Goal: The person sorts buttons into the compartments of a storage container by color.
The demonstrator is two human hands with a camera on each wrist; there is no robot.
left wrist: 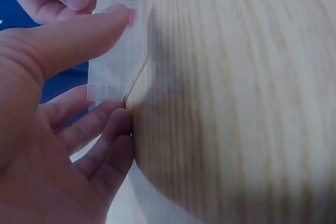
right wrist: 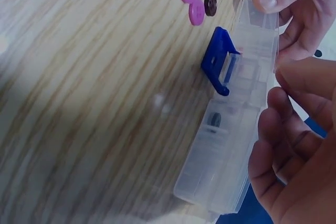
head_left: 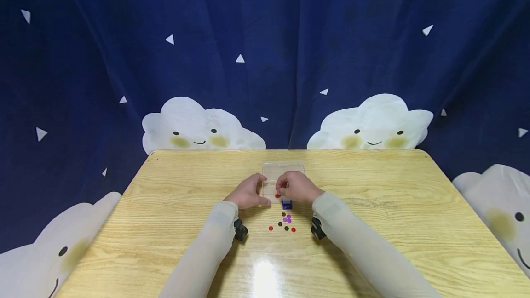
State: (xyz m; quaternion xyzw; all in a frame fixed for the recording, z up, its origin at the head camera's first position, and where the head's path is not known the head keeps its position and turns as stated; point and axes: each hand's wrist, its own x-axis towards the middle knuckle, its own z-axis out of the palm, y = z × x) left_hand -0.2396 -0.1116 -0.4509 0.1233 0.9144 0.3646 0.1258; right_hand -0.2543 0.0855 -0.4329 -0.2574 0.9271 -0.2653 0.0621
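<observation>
A clear plastic box (head_left: 271,170) with compartments stands with its lid raised on the wooden table. My left hand (head_left: 248,192) grips its left end, thumb at the front and fingers at the side. Above the box, my right hand (head_left: 299,186) has curled fingers, with thumb and index tips together (right wrist: 286,85); whether something is between them is hidden. Just below those tips, red buttons (head_left: 277,195) show in a front compartment. A dark button (right wrist: 215,121) lies inside the box's right part. A blue latch (right wrist: 216,61) hangs from the box's front.
In front of the box lie purple buttons (head_left: 288,220), several dark buttons (head_left: 286,228), a red button (head_left: 271,228) at left and another red button (head_left: 293,230) at right. A dark blue curtain (head_left: 265,36) with white clouds hangs behind the table (head_left: 186,187).
</observation>
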